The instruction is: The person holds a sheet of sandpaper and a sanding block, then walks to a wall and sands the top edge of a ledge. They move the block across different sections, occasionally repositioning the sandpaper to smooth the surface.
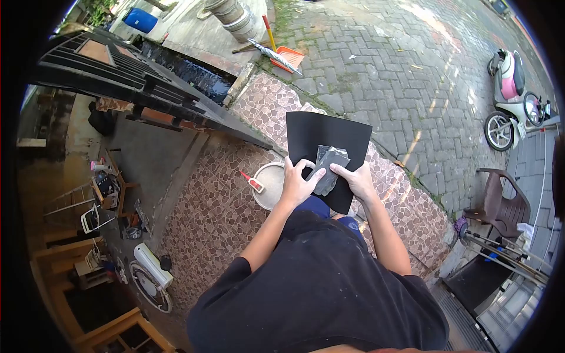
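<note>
A stiff black sheet (309,132) is held up in front of my body, above the tiled ground. Against its face lies a grey, crumpled, plastic-looking piece (329,170); its exact kind cannot be made out. My left hand (298,181) is closed at the sheet's left edge, with thumb and index finger on the grey piece. On the opposite side, my right hand (357,180) grips the sheet's right edge, its thumb pressing the grey piece and its other fingers hidden behind. Beneath my left hand stands a round pale bucket (269,199) with a red-and-white brush-like tool (255,185) across its rim.
A black metal gate (159,88) extends on the left. Beyond the tiles lie an orange dustpan (288,57) and a folded umbrella (272,55). To the right are a brown plastic chair (499,200) and a parked scooter (507,97). A blue barrel (140,20) lies far left.
</note>
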Demonstrator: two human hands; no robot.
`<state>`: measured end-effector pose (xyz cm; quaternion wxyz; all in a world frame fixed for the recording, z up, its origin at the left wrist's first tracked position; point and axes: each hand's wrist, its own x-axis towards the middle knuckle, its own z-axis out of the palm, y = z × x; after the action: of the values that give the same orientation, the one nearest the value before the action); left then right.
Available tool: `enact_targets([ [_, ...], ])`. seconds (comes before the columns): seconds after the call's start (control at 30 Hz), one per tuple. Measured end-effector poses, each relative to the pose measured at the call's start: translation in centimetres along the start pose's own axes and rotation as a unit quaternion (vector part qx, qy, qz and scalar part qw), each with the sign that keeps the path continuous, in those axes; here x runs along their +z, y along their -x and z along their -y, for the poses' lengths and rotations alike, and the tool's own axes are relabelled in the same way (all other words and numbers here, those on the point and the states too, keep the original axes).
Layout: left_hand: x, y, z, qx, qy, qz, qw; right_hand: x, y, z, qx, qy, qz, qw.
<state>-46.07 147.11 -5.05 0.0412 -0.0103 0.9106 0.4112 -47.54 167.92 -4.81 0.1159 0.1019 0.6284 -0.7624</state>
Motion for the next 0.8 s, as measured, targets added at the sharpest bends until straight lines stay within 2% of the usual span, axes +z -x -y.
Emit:
enact_targets([
  [0.13,0.0,-4.5,1.1,-0.031,0.027,-0.033,0.999,1.0,-4.6,1.4,-0.007,0.021,0.011,1.0],
  [0.27,2.2,-11.9,4.2,0.017,0.066,-0.078,0.995,0.6,-11.6,1.9,-0.034,0.034,0.012,0.999],
  [0.33,0.6,-15.1,3.5,0.022,0.125,-0.109,0.986,0.7,-14.5,3.2,0.007,0.059,0.009,0.998],
  [0.43,-2.3,-19.1,4.5,0.023,0.119,-0.183,0.976,3.0,-18.6,5.6,-0.011,0.07,0.028,0.997],
  [0.5,-4.2,-21.0,5.6,0.002,0.151,-0.263,0.953,5.0,-20.7,7.4,-0.012,0.041,0.062,0.997],
  [0.53,-5.4,-21.7,5.9,-0.045,0.193,-0.297,0.934,5.8,-22.0,7.9,-0.007,0.046,0.073,0.996],
  [0.6,-8.5,-22.7,7.0,-0.038,0.109,-0.445,0.888,7.5,-24.5,8.4,0.005,0.068,0.115,0.991],
  [0.67,-12.5,-23.4,7.6,-0.019,-0.009,-0.576,0.817,9.3,-27.1,8.4,0.009,0.069,0.14,0.988],
  [0.73,-16.3,-24.3,7.5,-0.003,-0.081,-0.637,0.766,10.8,-29.0,8.6,0.017,0.068,0.168,0.983],
  [0.8,-19.3,-25.6,7.1,-0.008,-0.083,-0.658,0.748,12.3,-31.3,8.6,-0.001,0.082,0.197,0.977],
])
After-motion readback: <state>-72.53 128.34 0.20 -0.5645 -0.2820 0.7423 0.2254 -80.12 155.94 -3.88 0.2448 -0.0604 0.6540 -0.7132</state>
